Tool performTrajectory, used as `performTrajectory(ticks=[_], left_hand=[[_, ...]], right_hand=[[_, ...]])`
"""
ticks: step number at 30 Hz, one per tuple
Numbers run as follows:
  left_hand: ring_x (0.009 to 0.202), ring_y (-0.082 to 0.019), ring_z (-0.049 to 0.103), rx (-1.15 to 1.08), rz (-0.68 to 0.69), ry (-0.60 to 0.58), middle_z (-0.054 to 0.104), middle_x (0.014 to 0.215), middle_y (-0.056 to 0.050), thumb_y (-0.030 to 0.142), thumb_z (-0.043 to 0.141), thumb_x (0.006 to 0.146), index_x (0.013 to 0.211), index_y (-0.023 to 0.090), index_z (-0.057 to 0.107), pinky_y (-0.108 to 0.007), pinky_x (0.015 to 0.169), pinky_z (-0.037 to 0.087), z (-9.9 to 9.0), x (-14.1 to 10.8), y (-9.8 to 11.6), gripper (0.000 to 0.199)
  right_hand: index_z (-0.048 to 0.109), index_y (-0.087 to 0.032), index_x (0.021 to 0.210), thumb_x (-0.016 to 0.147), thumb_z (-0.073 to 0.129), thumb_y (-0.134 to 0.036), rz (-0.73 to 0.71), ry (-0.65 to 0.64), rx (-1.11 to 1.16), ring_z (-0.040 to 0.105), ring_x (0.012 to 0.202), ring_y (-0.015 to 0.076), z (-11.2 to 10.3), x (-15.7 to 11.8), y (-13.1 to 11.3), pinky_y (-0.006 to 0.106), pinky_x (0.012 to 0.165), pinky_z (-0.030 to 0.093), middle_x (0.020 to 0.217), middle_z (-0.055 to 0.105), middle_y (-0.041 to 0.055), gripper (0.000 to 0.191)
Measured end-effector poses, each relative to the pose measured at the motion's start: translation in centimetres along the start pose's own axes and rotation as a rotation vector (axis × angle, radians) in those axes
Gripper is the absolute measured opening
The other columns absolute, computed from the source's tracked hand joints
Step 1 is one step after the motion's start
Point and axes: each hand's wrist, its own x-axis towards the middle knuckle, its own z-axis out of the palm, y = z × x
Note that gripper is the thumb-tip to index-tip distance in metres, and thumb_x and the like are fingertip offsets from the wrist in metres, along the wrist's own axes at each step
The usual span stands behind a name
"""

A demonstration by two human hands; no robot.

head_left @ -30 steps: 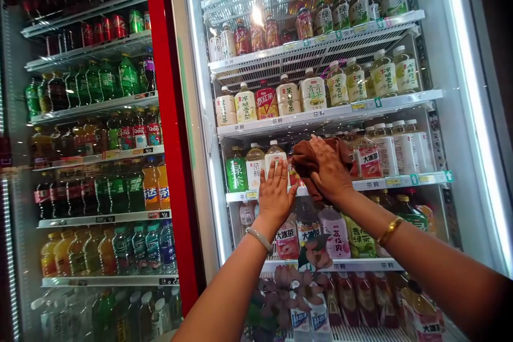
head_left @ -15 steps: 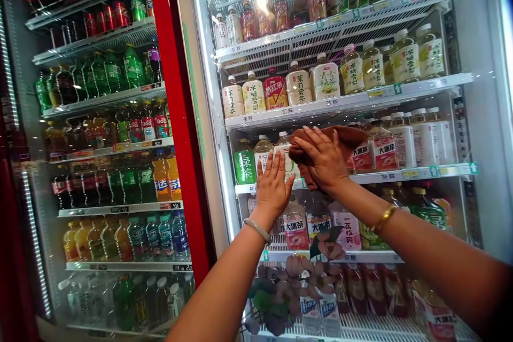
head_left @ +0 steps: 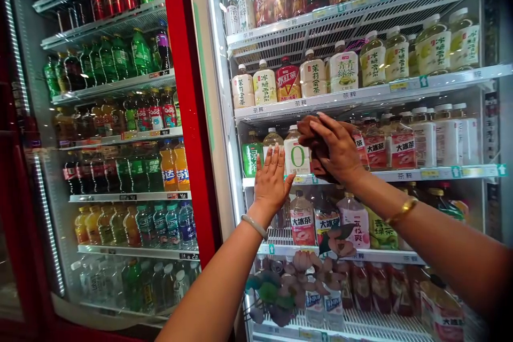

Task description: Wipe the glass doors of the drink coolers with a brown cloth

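My left hand (head_left: 272, 179) lies flat against the glass door of the drinks cooler, fingers stretched upward, with a pale bangle at the wrist. To its right, my right hand (head_left: 334, 149) holds a brown cloth (head_left: 315, 141) against the same glass, its fingers partly bent over the bunched fabric. A gold bracelet circles that wrist. Between the hands, behind the glass, shows a white-labelled bottle (head_left: 297, 155) with a green 0. Part of the cloth is hidden behind the right hand.
Behind the glass, shelves (head_left: 348, 97) hold rows of bottled teas. A red door frame (head_left: 188, 91) separates this cooler from another at left with soda bottles (head_left: 140, 56) and cans. Flower shapes (head_left: 304, 272) show low on the glass.
The right hand's fingers have lifted and bent, and the cloth looks more bunched up and smaller. My left hand stays flat on the glass. The view has shifted slightly, moving the shelves.
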Motion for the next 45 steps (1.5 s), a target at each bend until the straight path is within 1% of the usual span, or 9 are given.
performTrajectory(ticks=[6,10,16,20,25,33,38,42,45], left_hand=[[0.166,-0.028,0.008,0.006,-0.010,0.077,0.020,0.177,-0.012,0.056,0.032,0.108,0.170,0.018,0.001,-0.059,0.136,0.008,-0.8,-0.7,-1.4,0.079],[0.166,-0.028,0.005,0.047,-0.018,0.033,0.017,0.177,-0.012,0.060,0.032,0.106,0.170,0.019,0.002,-0.060,0.136,0.008,-0.8,-1.5,-2.8,0.082],[0.166,-0.026,0.007,0.063,-0.057,0.035,0.020,0.177,-0.010,0.056,0.033,0.108,0.170,0.022,0.005,-0.058,0.136,0.008,-0.3,-0.8,-3.6,0.077],[0.166,-0.026,0.008,0.051,-0.141,0.101,0.021,0.176,-0.014,0.047,0.028,0.110,0.170,0.015,0.001,-0.058,0.136,0.013,-0.6,-0.9,-3.9,0.073],[0.166,-0.029,0.013,0.077,-0.040,0.003,0.020,0.176,-0.014,0.056,0.035,0.107,0.170,0.017,0.001,-0.061,0.135,0.014,-1.1,-2.6,-5.0,0.081],[0.166,-0.027,0.010,0.064,-0.129,0.065,0.018,0.177,-0.011,0.054,0.028,0.109,0.170,0.022,-0.004,-0.059,0.135,0.013,-0.7,-2.1,-5.5,0.076],[0.165,-0.029,0.014,0.080,-0.192,0.062,0.021,0.176,-0.017,0.059,0.028,0.107,0.170,0.014,0.003,-0.060,0.134,0.016,-1.5,-2.0,-6.0,0.081],[0.166,-0.029,0.012,0.125,-0.084,-0.036,0.019,0.176,-0.015,0.066,0.028,0.105,0.170,0.014,0.007,-0.059,0.134,0.018,-2.0,-3.4,-6.5,0.086],[0.166,-0.028,0.011,0.131,-0.080,-0.036,0.022,0.176,-0.014,0.068,0.025,0.104,0.170,0.015,0.006,-0.059,0.134,0.018,-2.0,-3.6,-6.7,0.087]], right_hand=[[0.030,-0.028,0.163,0.091,0.054,-0.014,-0.102,-0.096,0.198,0.045,0.151,0.0246,2.6,0.5,-4.3,0.047,0.125,0.044,0.164,0.044,0.0107,0.078],[0.045,-0.034,0.156,0.098,0.055,-0.021,-0.194,-0.141,0.033,0.051,0.144,0.0247,1.6,-1.9,-3.5,0.047,0.122,0.044,0.159,0.052,0.0060,0.061],[0.051,-0.028,0.153,0.094,0.059,-0.020,0.079,-0.045,-0.156,0.038,0.155,0.0320,3.0,2.2,-2.8,0.058,0.128,0.032,0.165,0.045,0.0073,0.061],[0.052,-0.029,0.153,0.103,0.049,-0.023,-0.150,-0.200,-0.066,0.046,0.150,0.0250,5.0,2.6,-5.5,0.045,0.123,0.042,0.165,0.045,0.0073,0.051],[0.055,-0.030,0.150,0.104,0.050,-0.022,-0.443,-0.289,-0.076,0.052,0.144,0.0211,3.2,-1.9,-4.9,0.043,0.123,0.042,0.158,0.054,0.0045,0.047],[0.048,-0.029,0.155,0.092,0.065,-0.026,0.014,-0.115,-0.185,0.039,0.154,0.0346,4.5,3.1,-4.6,0.075,0.129,0.013,0.166,0.043,0.0086,0.065],[0.038,-0.030,0.161,0.097,0.061,-0.032,-0.305,-0.306,-0.111,0.035,0.157,0.0303,5.6,0.2,-7.7,0.066,0.132,0.018,0.169,0.038,0.0047,0.068],[0.041,-0.034,0.160,0.101,0.052,-0.021,-0.439,-0.350,-0.070,0.040,0.154,0.0266,3.9,-2.0,-5.0,0.056,0.129,0.032,0.168,0.039,0.0015,0.061],[0.046,-0.033,0.157,0.102,0.051,-0.022,-0.323,-0.267,-0.104,0.040,0.154,0.0279,3.7,0.5,-3.0,0.056,0.129,0.033,0.169,0.039,0.0029,0.056]])
